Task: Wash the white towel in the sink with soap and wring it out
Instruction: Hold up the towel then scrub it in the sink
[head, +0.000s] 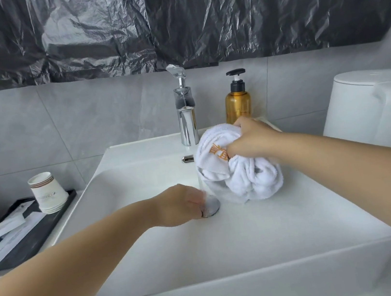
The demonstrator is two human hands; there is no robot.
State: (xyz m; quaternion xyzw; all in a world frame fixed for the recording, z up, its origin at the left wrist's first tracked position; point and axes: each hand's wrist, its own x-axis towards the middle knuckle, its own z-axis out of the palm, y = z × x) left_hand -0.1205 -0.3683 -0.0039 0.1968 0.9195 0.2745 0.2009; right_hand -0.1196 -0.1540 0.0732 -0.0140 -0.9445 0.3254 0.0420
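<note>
Black plastic sheeting hung over grey tile behind the sink (301,220). Left hand (180,204) pressed at the drain stopper (210,205) w/ fingers bent (grip unclear), tap (185,113) running. Right hand (249,139) clutched the bunched white towel (244,178) above the basin. Soap bottle (237,99) untouched; washing & wringing seemingly all left.

The white rectangular ceramic sink (230,249) carries a round chrome drain plug (210,206) just at the left hand's fingertips (198,201). On its back ledge a chrome tap (187,121) stands beyond those fingers, and an amber plastic pump bottle (237,101) rises just behind the right hand's fingers (239,126).
</note>
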